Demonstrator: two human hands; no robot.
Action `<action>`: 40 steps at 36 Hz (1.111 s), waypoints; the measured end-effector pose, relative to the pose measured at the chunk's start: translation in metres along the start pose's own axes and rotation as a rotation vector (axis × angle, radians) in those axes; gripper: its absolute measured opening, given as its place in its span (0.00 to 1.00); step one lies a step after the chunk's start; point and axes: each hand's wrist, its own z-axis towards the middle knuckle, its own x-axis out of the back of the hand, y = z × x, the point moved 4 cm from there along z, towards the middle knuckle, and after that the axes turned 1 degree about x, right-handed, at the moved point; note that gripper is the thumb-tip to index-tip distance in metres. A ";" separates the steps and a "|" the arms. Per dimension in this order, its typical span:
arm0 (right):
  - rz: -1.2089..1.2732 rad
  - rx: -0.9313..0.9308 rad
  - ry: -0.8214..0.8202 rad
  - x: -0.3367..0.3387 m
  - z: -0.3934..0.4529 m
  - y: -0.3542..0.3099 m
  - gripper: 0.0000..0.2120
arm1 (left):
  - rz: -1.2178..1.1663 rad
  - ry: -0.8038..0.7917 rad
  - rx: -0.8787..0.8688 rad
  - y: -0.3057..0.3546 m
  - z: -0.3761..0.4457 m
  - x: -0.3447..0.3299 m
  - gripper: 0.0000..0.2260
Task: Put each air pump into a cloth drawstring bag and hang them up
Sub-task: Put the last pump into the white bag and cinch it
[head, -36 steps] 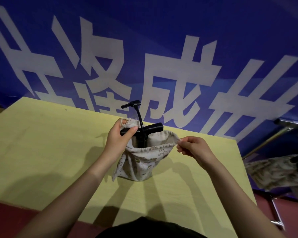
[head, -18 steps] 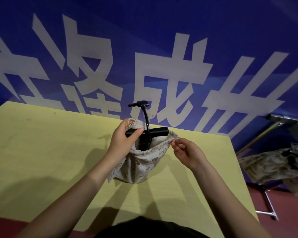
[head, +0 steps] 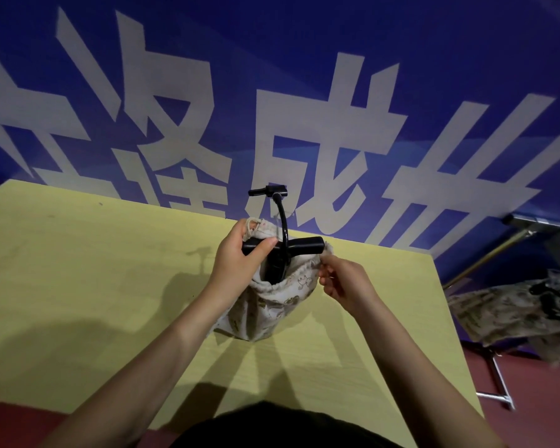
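Observation:
A black air pump [head: 299, 246] stands upright inside a printed cloth drawstring bag [head: 272, 307] on the yellow table [head: 78, 270]. Its T-handle and curved hose with nozzle stick out above the bag's mouth. My left hand [head: 240, 257] grips the bag's left rim together with the left end of the pump handle. My right hand [head: 343, 282] pinches the bag's right rim, just below the handle's right end. The pump's lower body is hidden in the bag.
A blue banner [head: 304, 108] with large white characters rises right behind the table. To the right, off the table, a metal-framed stand [head: 498, 376] holds more printed cloth bags [head: 514, 308] with dark pump parts among them. The floor is red.
My right hand has moved in towards the pump, so the bag's mouth is narrower than a second ago. The left hand keeps its grip. The camera view has shifted.

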 end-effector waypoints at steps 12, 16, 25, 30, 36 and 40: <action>0.505 0.067 -0.159 -0.001 -0.017 -0.026 0.16 | 0.026 -0.012 0.020 -0.002 0.002 0.004 0.06; 0.413 0.208 -0.255 -0.009 -0.034 -0.050 0.09 | 0.071 -0.074 0.054 -0.002 0.007 0.002 0.05; -0.354 0.699 0.052 -0.017 -0.039 -0.046 0.12 | 0.030 -0.075 0.075 -0.013 0.002 -0.005 0.01; -0.438 0.615 -0.054 -0.012 -0.029 -0.037 0.18 | -0.001 -0.032 0.102 -0.014 0.002 -0.004 0.11; -0.358 0.662 -0.119 -0.012 -0.028 -0.037 0.07 | 0.010 0.048 0.200 -0.018 0.008 0.005 0.16; -0.241 0.682 -0.048 -0.007 -0.026 -0.032 0.06 | 0.119 0.196 0.082 -0.016 0.014 0.024 0.10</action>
